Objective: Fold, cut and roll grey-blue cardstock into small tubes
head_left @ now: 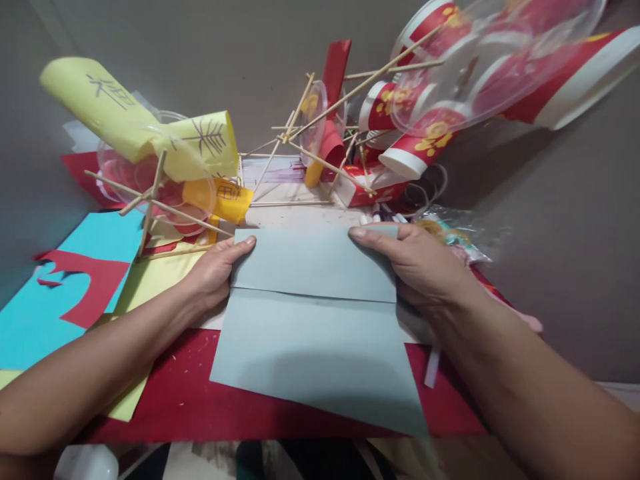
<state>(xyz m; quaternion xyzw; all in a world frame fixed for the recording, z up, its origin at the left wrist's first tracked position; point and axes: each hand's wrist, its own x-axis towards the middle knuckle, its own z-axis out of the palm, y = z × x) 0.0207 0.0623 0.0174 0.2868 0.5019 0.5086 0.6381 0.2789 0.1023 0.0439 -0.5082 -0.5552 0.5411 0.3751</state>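
1. While holding pale blue-grey paper point(315, 267) over red desk point(185, 393), grips its left edge in left hand point(213, 273), closed to a pinch with thumb on top.
2. Pinches right edge likewise in right hand point(417, 263); can't tell finger placement underneath.
3. Can't tell fold from overlap at the line across it.
4. See turquoise sheet point(30, 333) under red cutout point(103, 280) at left, stick frame point(286, 138) and floral cups point(435, 137) behind.

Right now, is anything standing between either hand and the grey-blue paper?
Nothing visible does. The left hand and right hand both touch the grey-blue paper directly, thumbs on its near face by the upper side edges. The sticks and cups stand beyond it, not between.
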